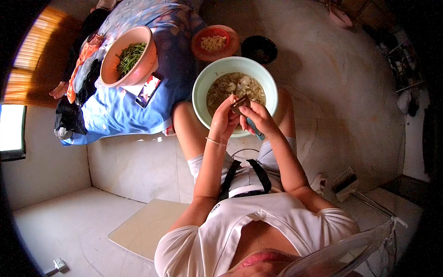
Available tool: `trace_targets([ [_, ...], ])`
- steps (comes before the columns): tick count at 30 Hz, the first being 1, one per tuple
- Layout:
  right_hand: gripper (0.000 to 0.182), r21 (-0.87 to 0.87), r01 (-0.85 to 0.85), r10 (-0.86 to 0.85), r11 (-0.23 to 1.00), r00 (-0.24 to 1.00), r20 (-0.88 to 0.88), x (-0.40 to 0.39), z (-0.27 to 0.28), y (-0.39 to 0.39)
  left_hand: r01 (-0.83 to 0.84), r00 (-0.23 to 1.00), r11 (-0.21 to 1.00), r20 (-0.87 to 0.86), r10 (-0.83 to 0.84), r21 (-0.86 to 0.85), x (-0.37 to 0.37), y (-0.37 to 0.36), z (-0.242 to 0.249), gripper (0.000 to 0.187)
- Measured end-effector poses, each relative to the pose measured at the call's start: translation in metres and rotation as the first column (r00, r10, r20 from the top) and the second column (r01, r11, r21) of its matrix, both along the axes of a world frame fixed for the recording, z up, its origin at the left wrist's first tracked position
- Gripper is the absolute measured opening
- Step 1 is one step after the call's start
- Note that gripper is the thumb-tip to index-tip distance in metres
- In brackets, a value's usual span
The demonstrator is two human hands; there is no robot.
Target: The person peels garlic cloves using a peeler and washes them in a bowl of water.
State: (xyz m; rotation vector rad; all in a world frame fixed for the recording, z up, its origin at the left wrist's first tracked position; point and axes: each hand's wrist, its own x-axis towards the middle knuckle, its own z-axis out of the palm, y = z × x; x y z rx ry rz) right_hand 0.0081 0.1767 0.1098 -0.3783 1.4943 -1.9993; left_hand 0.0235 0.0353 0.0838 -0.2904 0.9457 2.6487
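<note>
Both my hands meet above a pale green basin (200, 87) held between my knees. In it is murky water with whitish pieces (244, 85) that look like garlic and loose skins. My right hand (259, 118) is closed around a teal-handled knife (255, 129); its broad, dark blade (240, 102) points toward my left fingers. My left hand (223, 119) is pinched at the blade's near side, and whatever its fingers hold is hidden.
Beyond the basin stand a red bowl of pale peeled pieces (214, 43) and a black bowl (259, 50). On the blue-covered bed (170, 87) at left are a pink basin (109, 69) of green beans (130, 59) and a phone (149, 90). A broom-like tool (345, 181) lies at right.
</note>
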Motion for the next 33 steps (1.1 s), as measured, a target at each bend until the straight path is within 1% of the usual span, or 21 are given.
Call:
trace_targets([
  [2,0.022,-0.027,0.035,-0.035,0.999,0.999,-0.008,0.004,0.002,-0.004,-0.027,1.0,1.0,-0.004,0.027,-0.015,0.0,0.001,0.003,0.03],
  [4,0.023,-0.06,0.083,-0.084,0.995,0.997,0.0,0.006,0.003,-0.006,-0.065,0.996,0.998,-0.068,0.064,-0.024,0.0,0.003,-0.001,0.031],
  [5,0.023,-0.061,0.084,-0.084,0.995,0.996,-0.003,0.005,0.002,-0.006,-0.065,0.996,0.998,-0.07,0.063,-0.024,-0.001,0.004,-0.004,0.031],
  [7,0.022,-0.107,0.076,-0.076,0.991,0.997,0.003,0.005,0.0,-0.006,-0.117,0.992,0.993,-0.047,0.116,-0.026,0.0,0.006,-0.002,0.031],
  [11,0.022,-0.123,0.065,-0.06,0.99,0.997,0.047,0.004,0.0,-0.005,-0.094,0.993,0.996,-0.076,0.092,-0.012,0.004,0.006,0.01,0.029],
  [13,0.023,-0.116,0.045,-0.037,0.992,0.997,0.072,0.004,0.001,-0.004,-0.136,0.99,0.99,0.031,0.135,0.02,0.006,0.012,0.024,0.021],
  [16,0.024,-0.123,0.052,-0.039,0.991,0.994,0.104,0.003,-0.001,-0.004,-0.134,0.991,0.991,0.016,0.134,-0.001,0.006,0.01,0.023,0.022],
  [18,0.025,-0.13,0.044,-0.03,0.99,0.993,0.112,0.002,-0.003,-0.001,-0.126,0.991,0.992,0.036,0.127,-0.011,0.005,0.009,0.021,0.021],
  [20,0.024,-0.13,-0.027,0.042,0.991,0.992,0.115,0.0,-0.009,0.002,-0.125,0.99,0.992,0.056,0.126,-0.024,0.002,0.007,0.016,0.02],
  [22,0.025,-0.126,-0.025,0.038,0.992,0.994,0.105,0.008,0.003,-0.001,-0.192,0.978,0.977,0.099,0.183,0.093,-0.003,0.006,0.01,0.019],
  [23,0.026,-0.117,-0.018,0.029,0.993,0.995,0.093,0.009,0.009,-0.001,-0.191,0.978,0.977,0.097,0.182,0.094,-0.003,0.004,0.007,0.019],
  [25,0.028,-0.098,-0.017,0.025,0.995,0.996,0.084,0.004,0.008,0.003,-0.097,0.995,0.983,0.012,0.097,0.157,-0.001,0.002,0.014,0.019],
  [26,0.03,-0.149,-0.021,0.034,0.989,0.996,0.087,0.001,0.001,0.006,-0.165,0.983,0.981,0.1,0.155,0.098,0.001,0.004,0.018,0.019],
  [27,0.032,-0.199,-0.027,0.046,0.98,0.995,0.09,-0.003,-0.005,0.008,-0.165,0.983,0.981,0.098,0.155,0.099,0.001,0.003,0.016,0.019],
  [28,0.035,-0.245,-0.039,0.069,0.969,0.991,0.116,-0.009,-0.011,0.009,-0.168,0.986,0.985,0.007,0.168,0.04,-0.001,0.002,0.012,0.019],
  [29,0.035,-0.244,-0.041,0.07,0.969,0.991,0.112,-0.009,-0.018,0.009,-0.177,0.981,0.984,-0.08,0.175,-0.018,-0.001,0.001,0.01,0.02],
  [30,0.037,-0.22,0.13,-0.115,0.967,0.99,0.081,-0.007,-0.007,0.002,-0.23,0.971,0.968,-0.097,0.221,-0.102,0.0,0.001,0.015,0.017],
  [31,0.039,-0.202,0.299,-0.296,0.933,0.954,0.046,-0.006,0.0,-0.003,-0.231,0.97,0.968,-0.099,0.222,-0.1,0.001,0.002,0.015,0.017],
  [32,0.041,-0.165,0.3,-0.302,0.94,0.953,0.011,-0.009,-0.003,-0.005,-0.281,0.956,0.927,-0.155,0.248,-0.251,0.002,0.003,0.015,0.018],
  [33,0.038,-0.141,0.312,-0.32,0.94,0.946,-0.041,-0.009,-0.002,-0.009,-0.331,0.94,0.859,-0.214,0.264,-0.391,0.003,0.004,0.015,0.019],
])
